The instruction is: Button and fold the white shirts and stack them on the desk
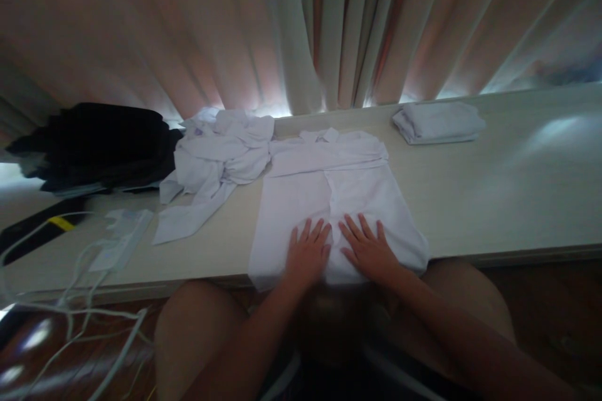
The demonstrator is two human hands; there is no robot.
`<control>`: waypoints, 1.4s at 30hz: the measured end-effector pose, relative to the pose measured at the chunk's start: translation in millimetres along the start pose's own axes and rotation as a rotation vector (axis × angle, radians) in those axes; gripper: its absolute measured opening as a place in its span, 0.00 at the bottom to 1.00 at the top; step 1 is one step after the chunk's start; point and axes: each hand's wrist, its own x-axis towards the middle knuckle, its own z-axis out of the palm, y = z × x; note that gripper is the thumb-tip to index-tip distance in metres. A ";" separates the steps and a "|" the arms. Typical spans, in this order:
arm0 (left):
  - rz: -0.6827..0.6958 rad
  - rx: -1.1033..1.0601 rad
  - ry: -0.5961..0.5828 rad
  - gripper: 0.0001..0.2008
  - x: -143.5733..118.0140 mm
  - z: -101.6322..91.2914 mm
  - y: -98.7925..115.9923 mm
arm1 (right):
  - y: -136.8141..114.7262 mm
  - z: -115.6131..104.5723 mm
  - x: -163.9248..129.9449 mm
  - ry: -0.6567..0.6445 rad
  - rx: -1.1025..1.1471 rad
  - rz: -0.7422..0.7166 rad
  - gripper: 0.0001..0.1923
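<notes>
A white shirt point(301, 200) lies spread on the pale tabletop, its collar at the far end and its sleeves laid across the upper part. The lower hem reaches over the table's front edge. My left hand point(308, 250) rests flat on the lower middle of the shirt, fingers spread. Beside it, my right hand point(369, 247) also presses flat on the cloth with fingers apart. Neither hand grips anything. Left of this shirt, and meeting its shoulder, is a crumpled white garment point(226, 150) with one sleeve trailing toward the front.
A folded white garment point(439, 122) sits at the back right. At the left are a stack of black clothes point(103, 144), a dark flat item with a yellow strip point(61, 222), and a white power strip point(123, 238) with cables. Curtains point(329, 25) hang behind the table point(512, 200).
</notes>
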 end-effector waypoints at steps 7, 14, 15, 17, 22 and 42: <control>-0.006 0.033 -0.024 0.28 -5.8 -4.1 -5.3 | 19.3 -6.5 -13.7 -0.024 -0.036 -0.025 0.33; -0.029 0.065 -0.052 0.29 -9.0 -6.4 -16.7 | 34.0 -12.0 -21.1 -0.034 0.010 0.006 0.27; -0.036 0.066 -0.059 0.28 -9.6 -7.0 -18.3 | 35.6 -12.3 -22.1 -0.025 0.035 0.025 0.25; -0.046 0.065 -0.073 0.28 -11.0 -8.5 -20.9 | 38.4 -12.7 -23.7 0.009 0.083 0.079 0.18; -0.049 0.085 -0.066 0.28 -15.1 -11.4 -27.1 | 44.3 -12.7 -26.0 0.102 0.164 0.141 0.10; -0.131 -0.158 0.106 0.23 -31.1 -27.4 -56.2 | 53.8 -38.7 -42.9 0.289 0.328 0.232 0.10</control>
